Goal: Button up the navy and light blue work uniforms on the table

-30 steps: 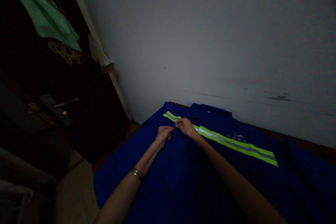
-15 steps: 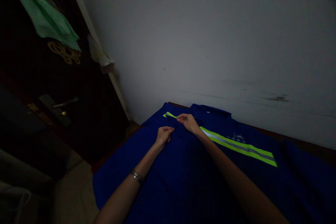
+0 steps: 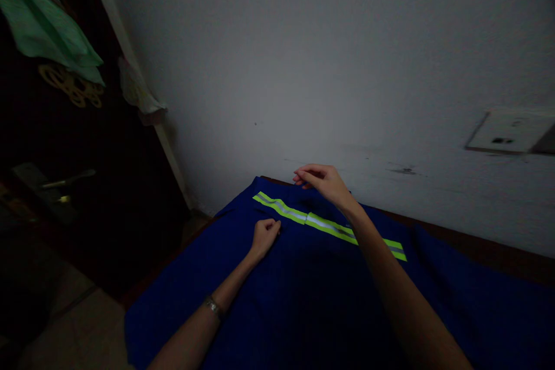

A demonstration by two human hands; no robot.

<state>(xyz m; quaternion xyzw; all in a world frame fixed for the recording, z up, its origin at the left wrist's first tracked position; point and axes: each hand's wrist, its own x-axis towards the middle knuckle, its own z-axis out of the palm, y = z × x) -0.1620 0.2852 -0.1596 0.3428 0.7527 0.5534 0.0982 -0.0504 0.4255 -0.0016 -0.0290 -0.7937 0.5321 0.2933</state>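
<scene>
Most fingers of the left hand (image 3: 265, 237) are curled into a narrow pinch at the blue garment (image 3: 295, 289), which lies spread over a dark surface (image 3: 477, 243). The right hand (image 3: 327, 182) is raised above the garment's far part, thumb and fingertips close together; from where I stand, I cannot tell whether either grips anything. Beyond the garment rises a grey wall (image 3: 303, 69); left of the garment is a dark door (image 3: 130, 185).
</scene>
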